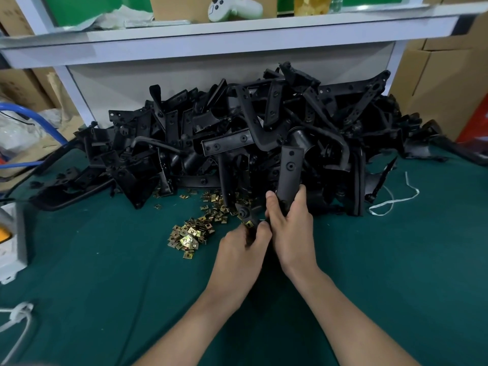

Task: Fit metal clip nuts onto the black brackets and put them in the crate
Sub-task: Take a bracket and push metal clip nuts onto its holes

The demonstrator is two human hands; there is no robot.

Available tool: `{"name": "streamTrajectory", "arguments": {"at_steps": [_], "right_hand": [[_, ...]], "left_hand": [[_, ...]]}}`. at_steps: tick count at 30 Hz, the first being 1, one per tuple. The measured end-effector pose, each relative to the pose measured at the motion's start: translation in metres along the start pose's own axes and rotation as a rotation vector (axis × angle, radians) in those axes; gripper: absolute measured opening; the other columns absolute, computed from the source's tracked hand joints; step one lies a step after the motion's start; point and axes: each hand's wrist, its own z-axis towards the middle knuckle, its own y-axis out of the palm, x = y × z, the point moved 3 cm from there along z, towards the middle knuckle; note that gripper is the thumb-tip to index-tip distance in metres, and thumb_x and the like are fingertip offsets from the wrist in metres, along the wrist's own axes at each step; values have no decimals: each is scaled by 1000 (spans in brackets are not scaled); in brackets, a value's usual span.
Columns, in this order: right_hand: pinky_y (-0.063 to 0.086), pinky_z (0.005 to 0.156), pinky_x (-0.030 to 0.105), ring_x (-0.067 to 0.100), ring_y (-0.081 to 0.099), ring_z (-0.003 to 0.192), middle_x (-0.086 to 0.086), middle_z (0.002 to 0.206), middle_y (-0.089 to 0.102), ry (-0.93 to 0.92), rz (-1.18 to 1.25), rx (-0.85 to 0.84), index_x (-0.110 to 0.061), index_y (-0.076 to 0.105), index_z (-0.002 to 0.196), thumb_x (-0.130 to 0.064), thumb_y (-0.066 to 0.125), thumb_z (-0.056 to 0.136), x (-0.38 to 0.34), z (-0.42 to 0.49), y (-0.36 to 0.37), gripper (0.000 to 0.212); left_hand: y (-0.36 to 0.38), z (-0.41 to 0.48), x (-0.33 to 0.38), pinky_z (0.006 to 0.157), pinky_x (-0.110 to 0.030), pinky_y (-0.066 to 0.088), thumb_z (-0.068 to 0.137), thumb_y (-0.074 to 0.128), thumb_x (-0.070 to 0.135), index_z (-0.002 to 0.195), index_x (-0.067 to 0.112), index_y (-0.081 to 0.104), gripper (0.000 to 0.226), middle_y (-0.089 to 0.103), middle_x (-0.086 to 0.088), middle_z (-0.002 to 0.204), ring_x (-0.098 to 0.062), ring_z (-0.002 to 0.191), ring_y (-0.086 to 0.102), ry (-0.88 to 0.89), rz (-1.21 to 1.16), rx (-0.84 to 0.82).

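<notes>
Right now both hands are just in front of the big pile of brackets, at its near edge. They hold one black bracket between them. Its long flat arm points up and away, back at the pile, and leans a little to the right. Its short end pokes down and to the left.

The right hand is wrapped tight round the low part of the long arm. The left hand is nearer the short end and pinches it with thumb and fingers. A clip nut shows there, just past the thumb. I think the left hand has to push it on, along that short end.

The bracket is dull, hard and black, with round holes. The nut is thin, shiny, gold metal, folded flat. More lie in a heap of clip nuts, in front of the pile and to the left of the hands, on the soft green cloth. No crate is in sight.
</notes>
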Motion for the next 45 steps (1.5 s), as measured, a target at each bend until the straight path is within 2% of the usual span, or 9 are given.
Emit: {"name": "streamTrajectory", "arguments": {"at_steps": [7,12,15,17,19,24,30,41,45], "right_hand": [[51,59,39,13,53,61,21,81,62,-9,-28,-31,-10,41,136,-39,56,102,0,1,0,48],[49,63,19,4,58,63,-9,66,60,56,143,-3,-19,54,109,-31,60,101,5,9,-7,15],[51,77,37,11,56,70,-8,70,58,173,295,13,-20,54,99,-30,61,100,10,12,-9,13],[49,78,39,13,53,70,-6,71,56,246,407,9,-19,54,98,-29,61,100,13,14,-9,13],[48,80,38,13,52,70,-5,71,56,282,463,14,-18,55,100,-28,62,100,14,15,-10,12],[49,61,30,10,50,61,-8,66,55,302,519,23,-18,54,99,-27,62,100,16,16,-11,12],[50,59,27,9,52,60,-7,67,56,298,507,51,-17,55,100,-26,62,100,18,16,-12,12],[46,81,38,13,52,70,-6,70,57,283,481,75,-18,55,98,-28,63,99,20,17,-12,12],[46,80,38,12,53,69,-6,70,57,277,476,73,-17,55,99,-28,62,100,20,16,-12,13]], "left_hand": [[1,2,-8,48,-31,32,98,56,39,60,18,45,45,43,9,45,-12,45,37,20,23,32],[-7,3,-4,47,-21,28,99,42,62,64,34,51,45,49,15,50,-5,46,42,203,168,37],[-35,8,-5,76,-33,43,102,35,57,96,37,64,36,65,14,88,-10,88,60,354,600,323],[-52,18,-19,113,-52,29,100,37,60,140,19,54,59,55,-13,136,-35,134,42,168,903,357],[-64,24,-34,122,-54,14,98,34,65,154,17,35,74,34,-20,155,-40,147,22,-50,977,231],[-65,28,-34,106,-43,35,104,41,47,142,23,51,46,52,-5,133,-30,124,46,39,993,178],[-64,30,-29,90,-40,41,102,52,30,119,20,64,23,57,-1,106,-25,101,52,165,937,246],[-67,27,-19,83,-37,38,101,55,14,107,12,59,7,65,-1,92,-24,81,55,300,701,417],[-66,28,-21,87,-37,38,101,57,18,113,15,64,14,69,1,99,-24,87,58,300,694,377]]}}
